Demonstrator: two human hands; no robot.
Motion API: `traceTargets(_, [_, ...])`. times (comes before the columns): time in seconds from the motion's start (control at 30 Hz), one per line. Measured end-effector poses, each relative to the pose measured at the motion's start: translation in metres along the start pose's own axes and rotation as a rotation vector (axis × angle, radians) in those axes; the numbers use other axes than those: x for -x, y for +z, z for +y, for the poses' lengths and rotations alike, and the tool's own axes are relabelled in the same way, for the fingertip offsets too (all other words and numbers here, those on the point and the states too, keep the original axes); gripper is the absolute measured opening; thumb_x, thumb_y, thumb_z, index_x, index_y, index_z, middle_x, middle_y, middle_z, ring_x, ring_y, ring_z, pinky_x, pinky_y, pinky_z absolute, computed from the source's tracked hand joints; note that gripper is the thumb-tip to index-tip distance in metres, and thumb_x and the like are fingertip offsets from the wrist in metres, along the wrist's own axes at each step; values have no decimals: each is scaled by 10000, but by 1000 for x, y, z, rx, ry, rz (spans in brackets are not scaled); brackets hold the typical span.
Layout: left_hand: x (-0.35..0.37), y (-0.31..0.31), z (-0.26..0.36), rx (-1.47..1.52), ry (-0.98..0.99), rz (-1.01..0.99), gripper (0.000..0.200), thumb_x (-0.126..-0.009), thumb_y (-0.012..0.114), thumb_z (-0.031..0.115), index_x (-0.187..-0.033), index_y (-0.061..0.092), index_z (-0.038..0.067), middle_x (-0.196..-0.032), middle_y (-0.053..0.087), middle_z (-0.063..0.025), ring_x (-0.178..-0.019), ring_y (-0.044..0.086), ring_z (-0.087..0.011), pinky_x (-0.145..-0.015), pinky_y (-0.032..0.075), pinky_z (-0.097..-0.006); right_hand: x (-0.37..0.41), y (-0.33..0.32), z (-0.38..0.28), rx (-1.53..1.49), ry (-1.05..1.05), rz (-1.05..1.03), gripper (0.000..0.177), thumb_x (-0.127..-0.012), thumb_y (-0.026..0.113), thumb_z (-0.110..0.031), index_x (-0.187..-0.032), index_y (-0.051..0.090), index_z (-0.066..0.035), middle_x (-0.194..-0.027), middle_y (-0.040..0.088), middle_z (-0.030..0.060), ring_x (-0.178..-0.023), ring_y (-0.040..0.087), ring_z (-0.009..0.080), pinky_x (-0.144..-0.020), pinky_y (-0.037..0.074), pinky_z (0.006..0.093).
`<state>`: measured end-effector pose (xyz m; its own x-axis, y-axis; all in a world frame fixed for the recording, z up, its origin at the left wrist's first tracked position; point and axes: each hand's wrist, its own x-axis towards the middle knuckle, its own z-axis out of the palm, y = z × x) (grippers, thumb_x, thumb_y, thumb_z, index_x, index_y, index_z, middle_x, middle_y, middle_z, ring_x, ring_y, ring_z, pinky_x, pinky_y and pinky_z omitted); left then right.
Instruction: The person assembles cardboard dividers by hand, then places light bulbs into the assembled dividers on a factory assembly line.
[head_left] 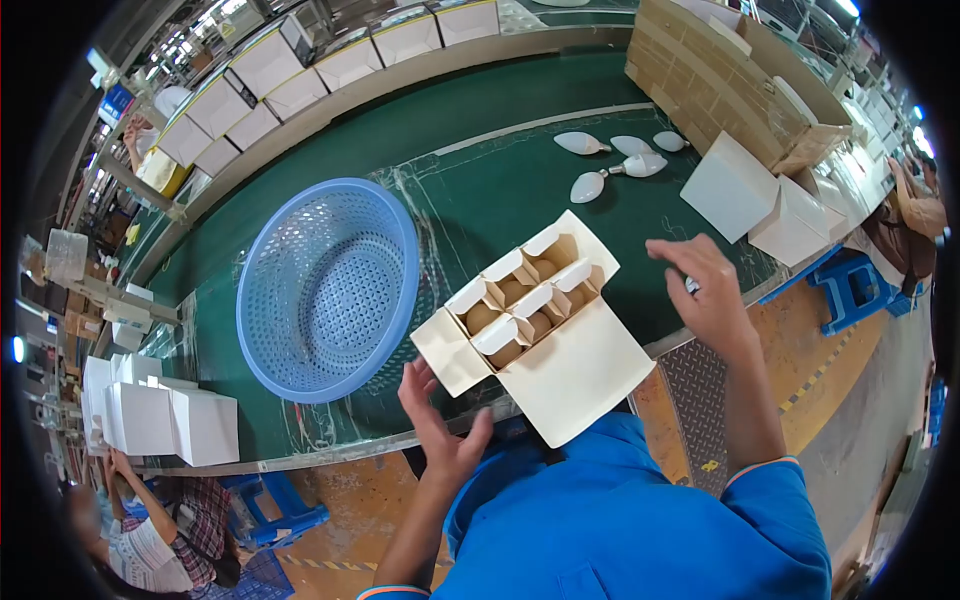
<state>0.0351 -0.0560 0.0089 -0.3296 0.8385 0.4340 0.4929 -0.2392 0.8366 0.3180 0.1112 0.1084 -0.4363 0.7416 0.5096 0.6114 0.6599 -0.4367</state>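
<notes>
A white carton (575,375) with its flaps spread lies at the near table edge, in front of my body. White dividers (527,292) split it into several compartments with brownish round shapes at the bottom. My left hand (440,430) is beside the carton's near left flap, fingers apart, holding nothing visible. To the right of the carton, my right hand (705,285) hovers with its forefinger stretched out and the fingers apart. A small white spot shows by its fingers; I cannot make out what it is. Several white candle-shaped bulbs (588,186) lie beyond on the green table.
A blue perforated basket (330,290) stands on the left of the green table (470,190). A large brown carton (720,85) and white boxes (732,187) are at the far right. More white boxes (205,425) stand at the left, near another person (150,540).
</notes>
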Motion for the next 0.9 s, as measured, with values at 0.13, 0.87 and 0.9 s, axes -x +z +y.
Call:
traceTargets(0.13, [-19, 20, 1, 73, -167, -100, 1232, -607, 872, 215, -1468, 27, -34, -1411, 272, -205, -1309, 327, -354, -1085, 285, -462, 11, 26, 5, -112, 81, -114, 408, -734, 595, 34, -1134, 637, -38, -949, 660, 118, -841, 603, 259, -750, 476, 342])
traceTargets(0.87, [-37, 52, -3, 377, -401, -186, 566, -700, 813, 149, -1187, 574, -15, -1228, 585, -146, -1162, 550, -263, -988, 424, -359, 42, 121, 22, -1010, 607, 164, 403, -825, 655, -76, -1217, 589, -12, -872, 598, 27, -780, 591, 122, -732, 485, 244])
traceTargets(0.9, [-37, 55, 1, 426, -412, -154, 562, -711, 803, 142, -1189, 557, -20, -1205, 589, -147, -1138, 557, -258, -969, 434, -360, 40, 113, 20, -1161, 603, 129, 474, -849, 648, -137, -1292, 530, -15, -929, 600, 31, -830, 602, 126, -771, 493, 244])
